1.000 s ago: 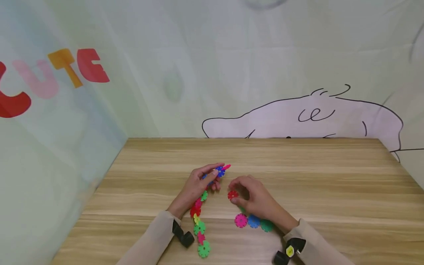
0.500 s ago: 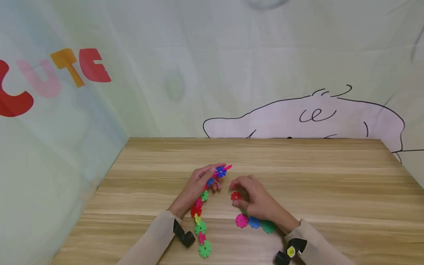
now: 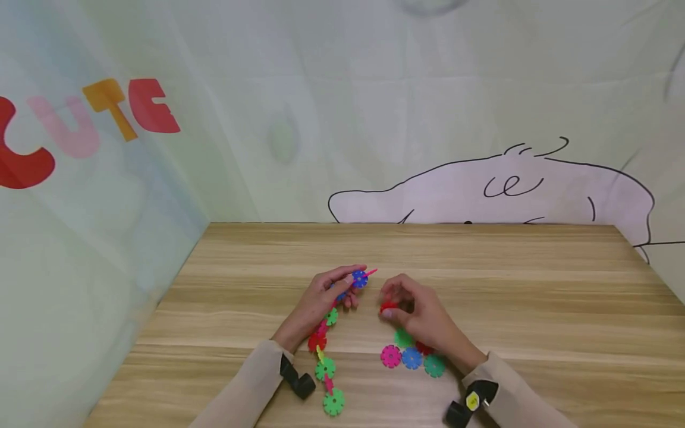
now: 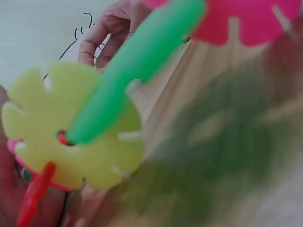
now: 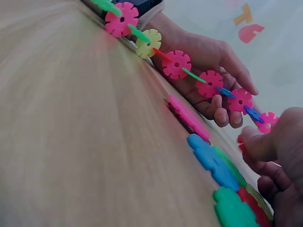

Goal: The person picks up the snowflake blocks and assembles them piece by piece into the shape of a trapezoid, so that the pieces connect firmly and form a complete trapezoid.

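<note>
A chain of interlocked, notched plastic snowflake discs (image 3: 325,368) in green, pink, yellow, red and blue hangs down toward the near side. My left hand (image 3: 316,300) grips its far part, thumb on top near a blue disc (image 3: 360,279); a pink disc seen edge-on sticks out at the tip. The left wrist view shows a yellow disc (image 4: 94,156) of the chain up close. To the right, my right hand (image 3: 420,309) pinches a red snowflake disc (image 3: 387,307) between thumb and fingers, apart from the chain. Fingers partly hide that red disc.
Below my right hand lie loose discs on the wooden table (image 3: 257,249): pink (image 3: 390,356), blue (image 3: 411,358), teal (image 3: 434,365), green (image 3: 404,338) and a partly covered red one (image 3: 424,348). A yellowish disc (image 5: 259,201) shows at the pile's edge in the right wrist view.
My right hand has moved slightly up and right, and its red disc has turned from face-on to nearly edge-on. More of the loose green and red discs shows. The left hand barely moved.
</note>
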The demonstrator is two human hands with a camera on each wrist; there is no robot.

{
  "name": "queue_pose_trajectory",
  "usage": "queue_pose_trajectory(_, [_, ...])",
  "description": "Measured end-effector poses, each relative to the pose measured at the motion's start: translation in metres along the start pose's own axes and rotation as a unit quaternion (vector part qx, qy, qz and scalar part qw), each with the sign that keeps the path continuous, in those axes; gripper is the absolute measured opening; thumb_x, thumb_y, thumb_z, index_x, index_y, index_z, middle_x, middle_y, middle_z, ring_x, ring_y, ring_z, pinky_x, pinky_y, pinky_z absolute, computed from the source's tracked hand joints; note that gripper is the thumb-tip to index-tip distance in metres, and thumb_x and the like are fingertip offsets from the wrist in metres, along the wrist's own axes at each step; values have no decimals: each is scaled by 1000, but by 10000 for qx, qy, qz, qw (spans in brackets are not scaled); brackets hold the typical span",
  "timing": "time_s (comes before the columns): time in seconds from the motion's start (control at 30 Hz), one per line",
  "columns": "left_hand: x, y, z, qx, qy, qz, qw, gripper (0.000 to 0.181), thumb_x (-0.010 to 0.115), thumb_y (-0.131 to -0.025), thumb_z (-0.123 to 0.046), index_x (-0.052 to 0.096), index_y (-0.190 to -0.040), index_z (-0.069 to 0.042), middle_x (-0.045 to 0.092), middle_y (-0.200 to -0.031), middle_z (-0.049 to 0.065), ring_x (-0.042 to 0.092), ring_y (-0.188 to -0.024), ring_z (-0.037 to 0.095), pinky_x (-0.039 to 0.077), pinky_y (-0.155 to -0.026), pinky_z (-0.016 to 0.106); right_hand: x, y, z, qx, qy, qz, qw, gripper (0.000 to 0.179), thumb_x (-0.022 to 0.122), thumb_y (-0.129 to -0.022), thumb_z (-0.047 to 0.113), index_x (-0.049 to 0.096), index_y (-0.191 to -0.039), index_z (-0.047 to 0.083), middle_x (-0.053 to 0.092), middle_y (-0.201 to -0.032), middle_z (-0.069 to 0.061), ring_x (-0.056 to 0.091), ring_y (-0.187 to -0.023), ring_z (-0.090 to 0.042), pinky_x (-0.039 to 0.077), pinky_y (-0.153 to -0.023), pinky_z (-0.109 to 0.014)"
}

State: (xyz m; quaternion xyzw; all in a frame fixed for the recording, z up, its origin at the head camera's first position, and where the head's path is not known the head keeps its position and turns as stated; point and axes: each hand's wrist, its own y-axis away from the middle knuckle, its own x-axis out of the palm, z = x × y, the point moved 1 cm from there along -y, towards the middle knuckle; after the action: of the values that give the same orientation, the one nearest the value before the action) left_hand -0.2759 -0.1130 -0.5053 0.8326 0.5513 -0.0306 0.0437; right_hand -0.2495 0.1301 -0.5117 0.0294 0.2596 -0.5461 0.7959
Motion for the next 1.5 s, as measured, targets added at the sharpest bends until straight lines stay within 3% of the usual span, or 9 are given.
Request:
queue_pose_trajectory(0.3, [1, 0, 0, 64, -144, 106, 9998, 41, 51, -115, -30, 61, -152, -15, 69, -106, 23, 68, -80, 11, 58, -74, 22, -3, -2, 1, 470, -303, -606, 9966, 27, 83, -94, 10, 72, -118, 9, 80, -99, -4, 72, -82, -10, 61, -77, -24])
queue_pose_trajectory(0.53, [-1, 1, 1, 130, -235, 267, 9993, 41, 53, -115, -29, 61, -151, -13, 71, -103, 23, 67, -81, 12, 58, -76, 23, -6, -1, 0, 1037, -326, -1134, 9876, 30, 77, -99, 9, 75, -129, 13, 80, -110, -5, 74, -94, -13, 59, -85, -19])
queue_pose_trajectory(0.73, [-1, 2, 1, 86, -455, 388, 9982, 42, 56, -113, -33, 63, -150, -15, 72, -108, 20, 68, -86, 14, 58, -80, 22, -9, -1, 0, 1187, -861, -1379, 9795, 29, 76, -101, 15, 73, -130, 11, 80, -107, -15, 79, -85, -15, 61, -75, -22])
queue_pose_trajectory(0.83, [-2, 2, 1, 64, -529, 445, 9976, 41, 57, -112, -34, 65, -149, -18, 72, -108, 17, 68, -87, 15, 57, -81, 22, -10, -1, -1, 1160, -1050, -1426, 9773, 28, 75, -102, 19, 75, -129, 11, 81, -106, -18, 80, -81, -16, 61, -71, -23])
queue_pose_trajectory(1.13, [-3, 2, 0, 82, -704, 649, 9954, 40, 57, -112, -35, 66, -149, -21, 73, -106, 12, 67, -88, 14, 55, -82, 22, -9, -1, -3, 1100, -956, -1416, 9791, 34, 72, -105, 25, 75, -135, 10, 81, -112, -14, 77, -83, -17, 54, -66, -21])
queue_pose_trajectory(1.5, [-4, 3, 1, 261, -1068, 886, 9900, 39, 61, -111, -31, 66, -149, -23, 75, -98, 11, 67, -87, 16, 57, -80, 24, -9, -1, -2, 1044, -898, -1081, 9846, 27, 69, -106, 17, 77, -131, 12, 79, -118, -12, 70, -81, -13, 59, -74, -21])
